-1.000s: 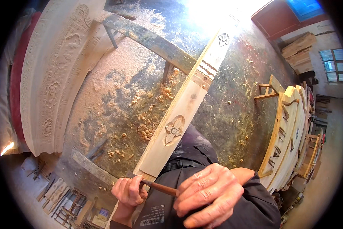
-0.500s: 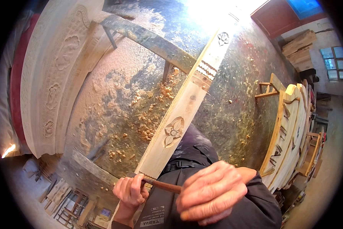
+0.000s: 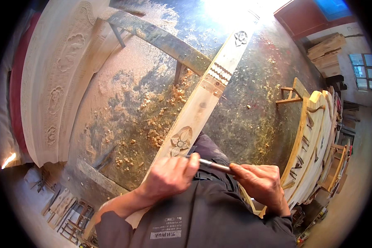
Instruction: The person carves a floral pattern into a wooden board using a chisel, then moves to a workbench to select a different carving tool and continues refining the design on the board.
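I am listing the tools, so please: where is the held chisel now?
In the head view, the held chisel is below centre, slightly right, running between the left hand and right hand, close to the nearer carved flower.

Long pale board point(image 3: 201, 105), carved with flowers point(image 3: 180, 142) and wavy grooves point(image 3: 220, 73), lying aslant across the bench's point(image 3: 161, 40) right end. Metal-shafted tool point(image 3: 208, 163) with brown handle point(image 3: 222, 168), slanting at the board's right edge beside the nearest flower.

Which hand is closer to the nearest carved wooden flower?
Left. The left hand is by the near edge of the flower; the right hand is farther, to the right, gripping the tool handle.
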The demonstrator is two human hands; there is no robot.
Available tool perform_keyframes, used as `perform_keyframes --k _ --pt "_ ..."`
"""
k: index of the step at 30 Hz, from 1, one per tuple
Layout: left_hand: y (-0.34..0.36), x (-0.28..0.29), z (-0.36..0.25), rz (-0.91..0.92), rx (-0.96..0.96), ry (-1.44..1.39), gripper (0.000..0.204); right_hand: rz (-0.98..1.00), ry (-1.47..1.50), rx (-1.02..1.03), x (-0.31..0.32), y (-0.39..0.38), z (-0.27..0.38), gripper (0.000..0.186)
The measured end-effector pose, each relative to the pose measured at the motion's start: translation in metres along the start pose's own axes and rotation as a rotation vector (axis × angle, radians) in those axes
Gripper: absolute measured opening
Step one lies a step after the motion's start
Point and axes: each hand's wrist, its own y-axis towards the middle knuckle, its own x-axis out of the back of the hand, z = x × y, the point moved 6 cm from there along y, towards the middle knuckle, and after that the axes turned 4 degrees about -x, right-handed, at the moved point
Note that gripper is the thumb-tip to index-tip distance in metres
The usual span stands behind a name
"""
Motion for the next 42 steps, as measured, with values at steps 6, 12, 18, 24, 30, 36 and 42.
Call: perform_keyframes --k 6,12,18,24,30,36,42 --pt "0.024 -0.053 -0.008 -0.002 -0.21 -0.013 0.043 0.012 0.262 -0.406 -0.007 -0.031 -0.039 0.046" --pt "0.029 -0.058 0.001 -0.005 -0.157 -0.091 0.044 0.053 0.326 -0.442 -0.009 -0.032 -0.042 0.049" --pt "0.026 -0.065 0.004 -0.012 -0.117 -0.129 0.042 0.071 0.287 -0.448 -0.009 -0.025 -0.039 0.048" --pt "0.027 -0.065 0.005 -0.015 -0.101 -0.146 0.042 0.084 0.246 -0.47 -0.006 -0.021 -0.038 0.044" --pt "0.027 -0.066 0.006 -0.029 -0.088 -0.165 0.042 0.097 0.236 -0.49 -0.002 -0.017 -0.038 0.043" --pt "0.031 -0.068 0.008 -0.028 -0.105 -0.168 0.041 0.128 0.278 -0.53 0.004 -0.01 -0.045 0.041" --pt "0.034 -0.069 0.009 0.002 -0.087 -0.183 0.043 0.142 0.336 -0.545 0.007 -0.001 -0.056 0.038"
